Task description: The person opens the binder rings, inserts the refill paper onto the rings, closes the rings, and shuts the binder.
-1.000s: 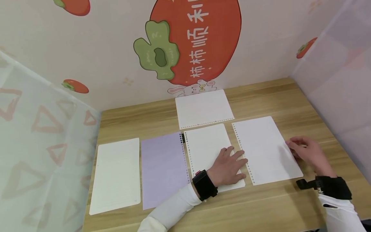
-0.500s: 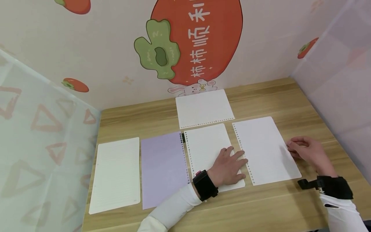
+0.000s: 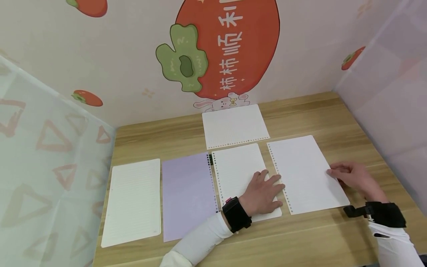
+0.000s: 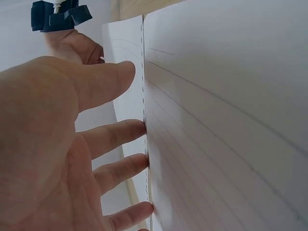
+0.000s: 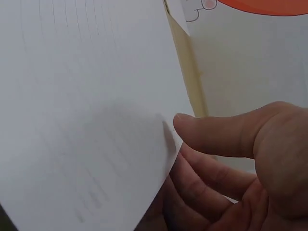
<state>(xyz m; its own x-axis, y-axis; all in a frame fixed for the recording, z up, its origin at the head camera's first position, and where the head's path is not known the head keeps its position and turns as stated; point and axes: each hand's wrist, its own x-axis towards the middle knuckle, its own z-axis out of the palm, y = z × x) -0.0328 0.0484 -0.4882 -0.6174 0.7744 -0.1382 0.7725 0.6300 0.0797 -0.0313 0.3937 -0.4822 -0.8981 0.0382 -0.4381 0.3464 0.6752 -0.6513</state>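
Note:
In the head view my left hand [image 3: 261, 193] lies with fingers spread on a white lined loose-leaf sheet [image 3: 237, 163]. Its fingertips reach that sheet's right edge and the punched edge of the neighbouring sheet. Spread fingers [image 4: 111, 137] also show in the left wrist view. My right hand [image 3: 357, 180] pinches the right edge of the rightmost white loose-leaf sheet [image 3: 301, 167]. In the right wrist view its thumb [image 5: 216, 137] rests on top of the paper [image 5: 91, 96], and the other fingers curl underneath, partly hidden. A row of punched holes runs down that sheet's left side.
Left of my left hand lies a purple punched sheet [image 3: 186, 189], partly under my forearm. Farther left is a cream lined sheet [image 3: 133, 202]. Another white sheet [image 3: 235, 126] lies crosswise by the back wall. A light wall [image 3: 393, 107] borders the wooden table [image 3: 300, 237] on the right.
My right hand has shifted slightly at the sheet's right edge, and its thumb now lies over the paper. The left hand stays in the same place.

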